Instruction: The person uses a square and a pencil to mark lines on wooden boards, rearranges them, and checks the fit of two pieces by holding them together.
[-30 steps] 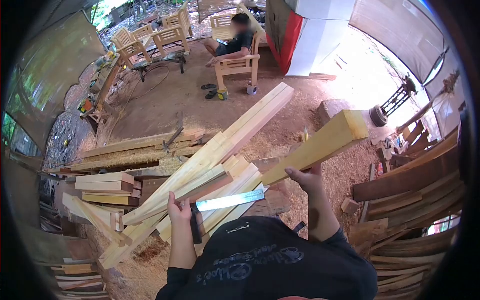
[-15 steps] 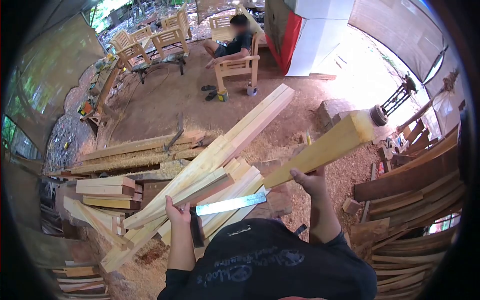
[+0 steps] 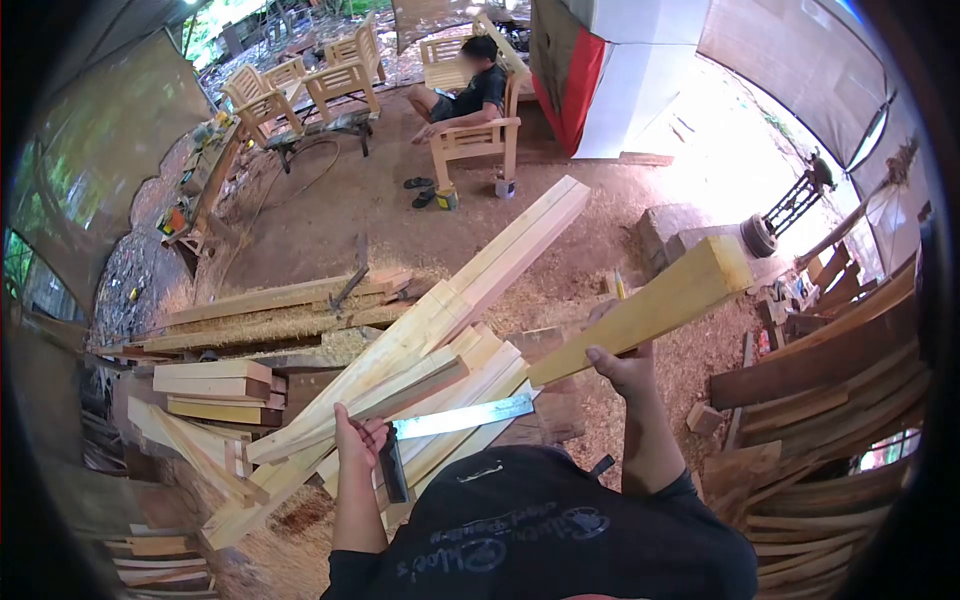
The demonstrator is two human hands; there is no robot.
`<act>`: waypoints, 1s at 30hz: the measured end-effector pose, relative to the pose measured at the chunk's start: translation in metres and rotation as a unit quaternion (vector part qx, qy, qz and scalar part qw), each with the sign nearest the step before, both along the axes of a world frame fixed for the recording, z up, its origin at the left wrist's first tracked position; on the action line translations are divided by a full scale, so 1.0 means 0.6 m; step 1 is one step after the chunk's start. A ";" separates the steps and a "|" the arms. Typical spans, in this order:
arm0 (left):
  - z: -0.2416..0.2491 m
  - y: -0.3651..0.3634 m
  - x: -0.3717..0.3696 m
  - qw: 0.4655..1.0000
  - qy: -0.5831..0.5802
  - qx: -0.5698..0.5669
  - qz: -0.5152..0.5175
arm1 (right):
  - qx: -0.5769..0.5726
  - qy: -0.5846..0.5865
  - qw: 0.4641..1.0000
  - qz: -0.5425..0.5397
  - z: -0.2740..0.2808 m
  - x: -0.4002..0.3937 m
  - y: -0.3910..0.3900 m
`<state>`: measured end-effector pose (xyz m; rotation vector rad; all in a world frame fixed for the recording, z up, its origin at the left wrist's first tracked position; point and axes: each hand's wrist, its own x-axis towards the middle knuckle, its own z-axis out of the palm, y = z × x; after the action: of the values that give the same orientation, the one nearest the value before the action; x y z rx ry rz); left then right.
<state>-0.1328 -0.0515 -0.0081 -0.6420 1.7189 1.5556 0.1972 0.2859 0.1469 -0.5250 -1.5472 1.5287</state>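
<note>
My right hand (image 3: 624, 368) grips a thick yellowish wooden block (image 3: 645, 308) near its lower end, thumb on the near face and fingers partly showing at the far edge. The block slants up to the right. Against the dark handle of a try square (image 3: 465, 415) lies my left hand (image 3: 360, 437), fingers curled at the handle's top; the metal blade points right, across light planks (image 3: 480, 385). Just above my left hand rests a shorter wooden piece (image 3: 415, 385). Long stacked beams (image 3: 450, 300) run diagonally up to the right.
A seated person (image 3: 470, 95) is on a wooden bench at the back, beside wooden chairs (image 3: 260, 100). Cut blocks (image 3: 215, 380) lie at left, with a hammer (image 3: 350, 280) above them. Stacked boards (image 3: 830, 410) stand at right; shavings cover the ground.
The block in my right hand has dropped slightly, and its fingers now show over the far edge. My left hand has turned a little, palm more upward. The camera view shifted slightly.
</note>
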 end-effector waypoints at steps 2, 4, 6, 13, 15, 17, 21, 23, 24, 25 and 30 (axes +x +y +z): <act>0.002 0.000 0.006 1.000 0.000 -0.007 -0.005 | -0.011 -0.005 1.000 -0.005 0.002 0.000 -0.002; 0.004 -0.004 0.010 1.000 -0.001 -0.003 -0.012 | -0.022 -0.005 1.000 -0.010 0.003 0.001 -0.005; 0.000 -0.007 0.012 1.000 -0.004 0.015 -0.020 | -0.030 0.000 0.999 -0.013 0.001 0.001 -0.005; -0.003 -0.011 0.019 0.998 0.011 0.055 -0.016 | -0.033 -0.025 0.998 -0.043 0.000 0.008 -0.001; -0.005 -0.007 0.027 0.999 0.014 0.052 0.005 | -0.024 -0.012 0.998 -0.053 -0.019 0.010 0.004; -0.018 -0.018 0.025 0.997 0.011 0.072 -0.006 | -0.040 -0.017 0.998 -0.044 -0.024 0.012 0.004; -0.027 -0.013 0.020 0.996 0.022 0.086 0.000 | -0.037 0.004 0.997 -0.062 -0.038 0.012 -0.001; -0.031 -0.012 0.023 0.996 0.024 0.091 0.004 | -0.015 0.017 0.998 -0.061 -0.032 0.005 -0.002; -0.033 -0.010 0.020 0.995 0.025 0.095 0.004 | -0.004 0.025 0.998 -0.059 -0.026 0.001 0.001; -0.036 -0.011 0.020 0.995 0.025 0.097 0.005 | 0.001 0.013 0.998 -0.059 -0.022 0.001 0.002; -0.034 -0.010 0.019 0.996 0.028 0.088 0.013 | 0.016 -0.024 0.996 -0.088 -0.026 -0.003 0.009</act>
<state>-0.1211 -0.0574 -0.0285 -0.5369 1.5968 1.7357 0.1957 0.2913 0.1312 -0.6649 -1.5168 1.3651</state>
